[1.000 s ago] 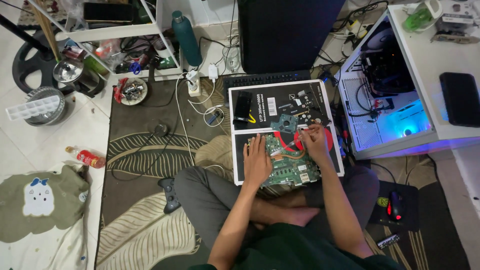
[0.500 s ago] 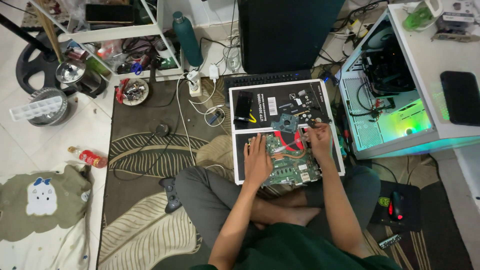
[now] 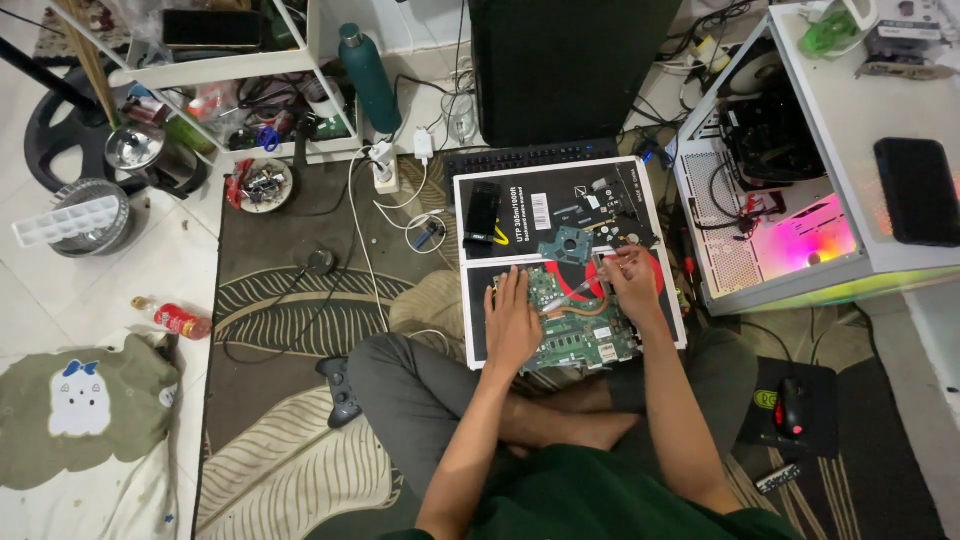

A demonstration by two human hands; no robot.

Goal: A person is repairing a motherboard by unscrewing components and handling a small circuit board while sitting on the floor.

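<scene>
The circuit board [image 3: 580, 325], green and flat with a curved copper pipe across it, lies on the lower of two black cardboard flaps [image 3: 560, 210] spread on the rug [image 3: 280, 300] in front of my crossed legs. My left hand [image 3: 512, 318] rests flat on the board's left side, fingers spread and holding nothing. My right hand [image 3: 630, 282] is at the board's upper right edge, its fingers pinched narrow on a thin silvery tool [image 3: 575, 292] that slants down across the board. The upper flap carries a small black box [image 3: 484, 210], a round greenish part [image 3: 570, 243] and a scatter of tiny pieces. To my right, an open white computer case [image 3: 800, 220] lies on its side, glowing pink inside, with black cables and a fan in it. A shallow round dish [image 3: 258, 185] near the white shelf holds small metal odds and ends. A tall teal bottle [image 3: 368, 78] stands by the shelf, and a clear ice tray [image 3: 70, 220] sits atop a round container.
</scene>
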